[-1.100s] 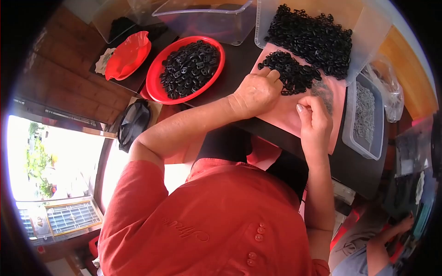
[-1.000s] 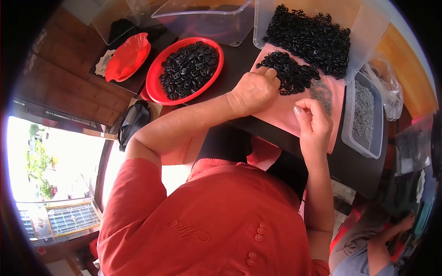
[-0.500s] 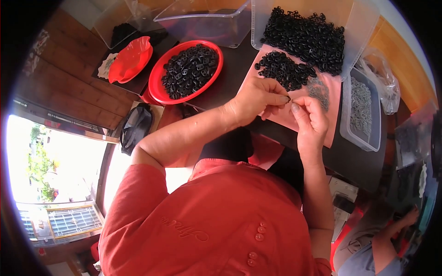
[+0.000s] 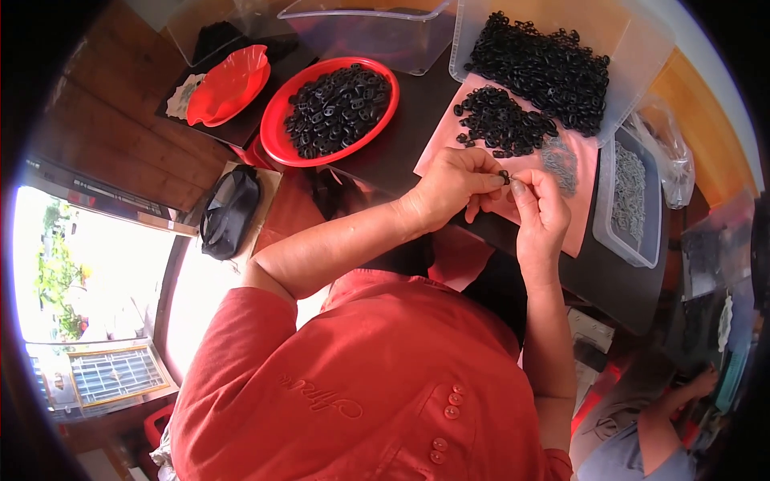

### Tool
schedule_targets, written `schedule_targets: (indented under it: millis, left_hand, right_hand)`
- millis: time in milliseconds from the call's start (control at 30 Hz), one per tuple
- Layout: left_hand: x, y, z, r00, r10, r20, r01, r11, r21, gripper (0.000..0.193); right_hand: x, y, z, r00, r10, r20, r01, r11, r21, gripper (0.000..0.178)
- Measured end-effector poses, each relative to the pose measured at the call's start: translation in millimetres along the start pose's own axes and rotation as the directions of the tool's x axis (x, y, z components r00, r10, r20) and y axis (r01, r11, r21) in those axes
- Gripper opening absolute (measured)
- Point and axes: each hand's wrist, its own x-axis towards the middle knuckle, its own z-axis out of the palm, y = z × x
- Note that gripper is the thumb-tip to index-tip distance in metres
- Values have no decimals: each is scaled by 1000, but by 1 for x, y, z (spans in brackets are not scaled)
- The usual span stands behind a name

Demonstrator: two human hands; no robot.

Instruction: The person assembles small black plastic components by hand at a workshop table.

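My left hand (image 4: 453,186) pinches a small black plastic piece (image 4: 504,177) with holes between thumb and fingertips. Close against it, my right hand (image 4: 544,212) has thumb and forefinger pressed together; whatever is between them is too small to make out. Both hands are over the near part of a pink sheet (image 4: 433,154). Just beyond them on the sheet lie a heap of black plastic pieces (image 4: 499,120) and a smaller pile of thin grey metal parts (image 4: 561,167).
A red basin (image 4: 271,136) of black pieces stands left on the dark table (image 4: 417,100). A clear bin (image 4: 642,52) of black pieces is behind the sheet; a tub (image 4: 634,256) of metal parts is right. A red scalloped dish (image 4: 228,86) lies far left. Another person (image 4: 658,437) is lower right.
The view has shifted slightly. The black piece in my left fingertips now shows more plainly, and my right fingertips are closer to it.
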Motion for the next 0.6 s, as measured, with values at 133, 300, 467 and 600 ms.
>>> schedule_targets:
  millis: [133,300,467,600]
  left_hand:
    - [-3,-3,-2,999,39,-12,-38,997,69,11]
    - [-5,-4,-5,999,49,-2,-48,994,93,12]
    - [-6,-5,-8,999,54,10,-54,994,93,13]
    - [-6,-7,-8,997,78,-8,-76,990,116,11]
  right_hand:
    - [1,-3,2,998,-61,12,62,995,-79,1]
    - [1,-5,4,993,-114,12,114,973,-202,7]
    - [1,-6,5,992,-124,15,124,960,-251,7]
    - [1,-5,5,991,-129,47,137,961,-242,5]
